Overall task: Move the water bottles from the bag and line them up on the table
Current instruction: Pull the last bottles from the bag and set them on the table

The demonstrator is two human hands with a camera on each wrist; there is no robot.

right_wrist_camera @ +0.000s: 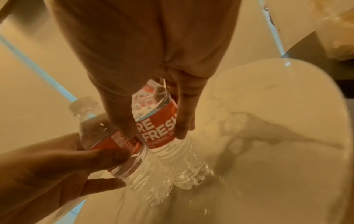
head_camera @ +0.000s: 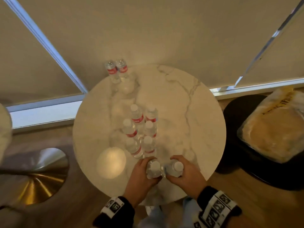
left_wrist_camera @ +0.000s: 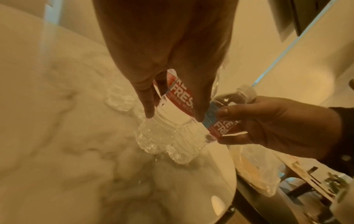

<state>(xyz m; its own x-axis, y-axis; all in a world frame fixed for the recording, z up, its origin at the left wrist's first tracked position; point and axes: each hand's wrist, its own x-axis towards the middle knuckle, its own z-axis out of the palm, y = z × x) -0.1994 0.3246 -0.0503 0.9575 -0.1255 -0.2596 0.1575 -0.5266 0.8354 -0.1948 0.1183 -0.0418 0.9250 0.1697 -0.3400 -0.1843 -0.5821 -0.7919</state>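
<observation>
On the round marble table [head_camera: 189, 112], several clear water bottles with red labels [head_camera: 139, 129] stand in two short columns at the middle. Two more bottles [head_camera: 116, 69] stand at the far edge. At the near edge my left hand [head_camera: 150, 171] grips one bottle [head_camera: 154, 166] round its label. My right hand [head_camera: 171, 172] grips another bottle [head_camera: 177, 165] right beside it. In the left wrist view the left hand's bottle [left_wrist_camera: 172, 118] touches the right hand's bottle [left_wrist_camera: 224, 115] low down. Both bases are at the tabletop; whether they rest on it I cannot tell.
A crumpled plastic bag [head_camera: 271, 129] lies on a black stool [head_camera: 233, 145] to the right of the table. A gold table base [head_camera: 41, 178] sits on the floor at the left. Window blinds hang behind the table.
</observation>
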